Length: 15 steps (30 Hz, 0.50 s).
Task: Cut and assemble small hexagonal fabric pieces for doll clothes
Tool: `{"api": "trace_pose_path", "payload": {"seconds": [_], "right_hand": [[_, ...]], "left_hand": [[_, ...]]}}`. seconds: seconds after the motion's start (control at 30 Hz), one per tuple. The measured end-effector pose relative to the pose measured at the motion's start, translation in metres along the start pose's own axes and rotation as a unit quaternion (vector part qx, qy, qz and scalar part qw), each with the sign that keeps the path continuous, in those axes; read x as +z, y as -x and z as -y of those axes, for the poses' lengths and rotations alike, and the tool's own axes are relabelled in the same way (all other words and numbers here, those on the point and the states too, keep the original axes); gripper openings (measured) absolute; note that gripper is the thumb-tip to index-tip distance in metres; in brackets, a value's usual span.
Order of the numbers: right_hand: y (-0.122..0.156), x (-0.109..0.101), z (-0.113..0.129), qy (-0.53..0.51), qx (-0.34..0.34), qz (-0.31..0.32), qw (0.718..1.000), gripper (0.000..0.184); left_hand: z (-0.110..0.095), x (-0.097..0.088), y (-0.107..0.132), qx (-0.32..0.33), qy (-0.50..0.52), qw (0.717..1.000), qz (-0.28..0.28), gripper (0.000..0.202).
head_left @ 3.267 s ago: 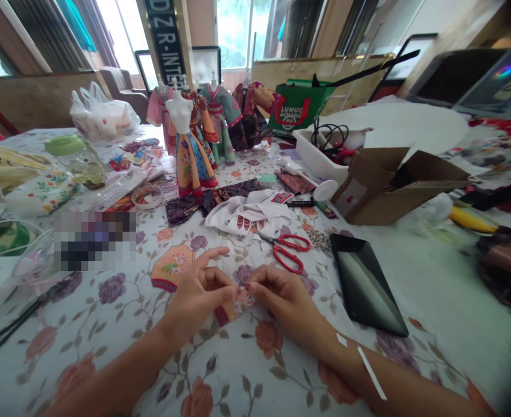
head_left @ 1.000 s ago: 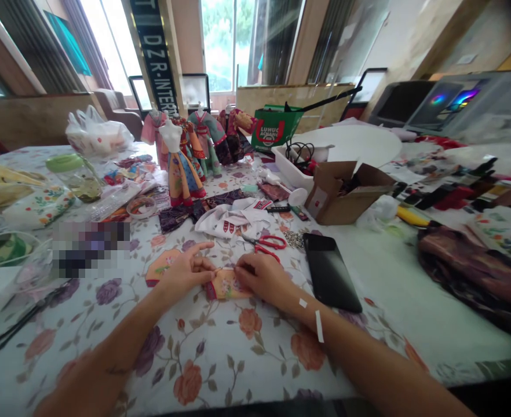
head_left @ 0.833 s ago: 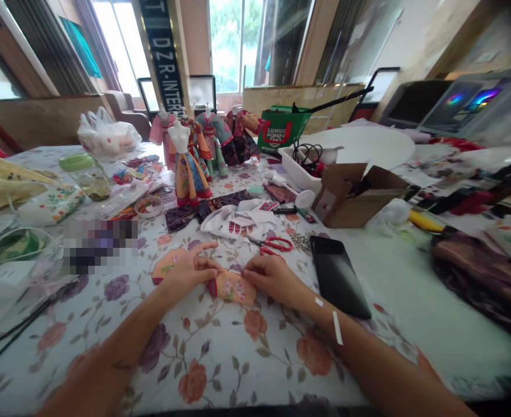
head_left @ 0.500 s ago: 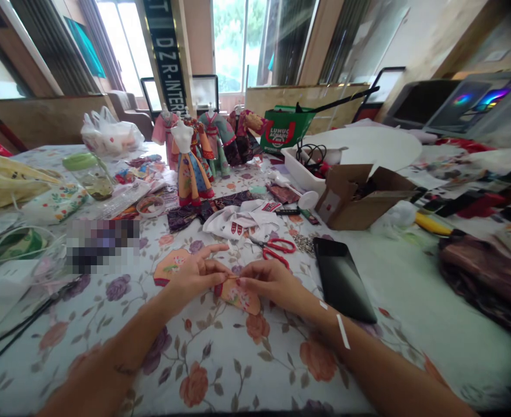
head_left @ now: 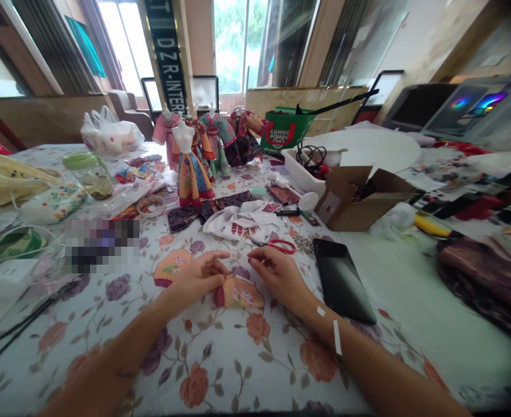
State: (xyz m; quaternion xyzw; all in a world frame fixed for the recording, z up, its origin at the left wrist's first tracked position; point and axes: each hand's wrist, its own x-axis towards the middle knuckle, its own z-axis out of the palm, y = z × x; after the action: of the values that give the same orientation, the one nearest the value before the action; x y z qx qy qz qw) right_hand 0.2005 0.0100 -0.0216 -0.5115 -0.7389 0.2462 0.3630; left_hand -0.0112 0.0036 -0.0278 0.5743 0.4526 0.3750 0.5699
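Observation:
My left hand (head_left: 201,277) pinches the upper edge of an orange fabric piece (head_left: 240,291) between thumb and fingers. Embroidered flowers and a dark red border show on this piece. To its upper right is my right hand (head_left: 277,275), apart from the cloth, with thumb and fingertips drawn together; anything between them is too small to see. A second orange embroidered piece (head_left: 168,266) lies flat beside my left hand, partly covered by it. Red-handled scissors (head_left: 284,246) lie just beyond my right hand, which hides part of them.
A black tablet or phone (head_left: 342,281) lies right of my right hand. Ahead are crumpled white cloth (head_left: 238,220), a cardboard box (head_left: 360,200) and a white tray (head_left: 303,168). Small dressed mannequins (head_left: 188,156) stand farther back. A lidded jar (head_left: 92,176) is at left.
My right hand has let go of the fabric piece and moved up and right. The piece has turned slightly and lies more level, still held by my left hand.

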Motion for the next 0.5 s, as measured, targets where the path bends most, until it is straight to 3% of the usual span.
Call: {"api": "trace_pose_path", "payload": {"seconds": [0.1, 0.17, 0.23, 0.33, 0.5], "right_hand": [[-0.009, -0.013, -0.012, 0.104, -0.002, -0.05, 0.993, 0.016], [-0.016, -0.023, -0.021, 0.233, -0.017, -0.062, 0.97, 0.016], [-0.021, -0.032, -0.027, 0.318, -0.015, -0.018, 0.948, 0.017], [-0.023, -0.04, -0.031, 0.346, -0.012, 0.05, 0.937, 0.022], [-0.021, -0.042, -0.03, 0.357, 0.011, 0.094, 0.929, 0.024]], "left_hand": [[-0.006, -0.004, -0.001, 0.075, -0.133, 0.98, -0.131, 0.032], [-0.009, -0.005, -0.001, 0.082, -0.136, 0.974, -0.163, 0.024], [-0.009, -0.005, 0.0, 0.042, -0.073, 0.985, -0.148, 0.022], [-0.006, -0.004, -0.001, -0.013, 0.037, 0.993, -0.109, 0.023], [-0.002, -0.003, -0.002, -0.029, 0.106, 0.989, -0.094, 0.019]]}}
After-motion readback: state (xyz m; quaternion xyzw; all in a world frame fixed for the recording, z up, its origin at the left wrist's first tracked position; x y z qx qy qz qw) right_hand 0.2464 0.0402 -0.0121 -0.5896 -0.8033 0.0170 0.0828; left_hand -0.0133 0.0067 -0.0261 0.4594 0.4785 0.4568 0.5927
